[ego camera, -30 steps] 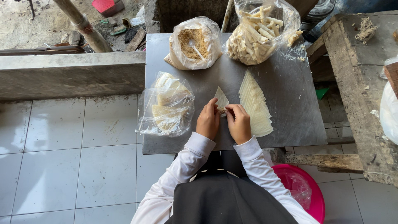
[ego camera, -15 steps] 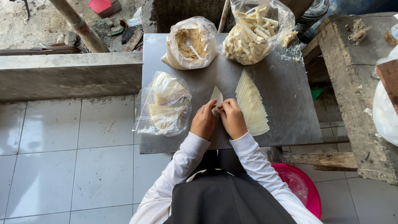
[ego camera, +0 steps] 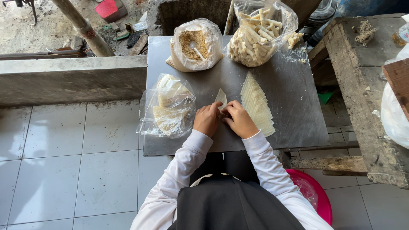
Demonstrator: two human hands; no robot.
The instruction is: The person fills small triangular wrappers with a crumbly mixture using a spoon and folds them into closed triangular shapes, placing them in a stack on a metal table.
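Note:
My left hand (ego camera: pixel 207 120) and my right hand (ego camera: pixel 239 121) meet over a pale triangular pastry wrapper (ego camera: pixel 221 98) on the grey metal table (ego camera: pixel 294 106). Both hands pinch and fold its near end; the pointed tip sticks out beyond my fingers. Just right of my right hand lies a fanned stack of the same triangular wrappers (ego camera: pixel 256 104). What sits under my fingers is hidden.
A clear bag of wrappers (ego camera: pixel 168 106) lies left of my hands. At the table's far edge stand an open bag of brown crumbly filling with a spoon (ego camera: pixel 194 44) and a bag of rolled pastry sticks (ego camera: pixel 260 32). A wooden bench (ego camera: pixel 362 85) stands right, a pink basin (ego camera: pixel 315 196) below.
My hands have stayed on the wrapper and drawn closer together, working the fold. The view has shifted slightly; nothing else on the table moved.

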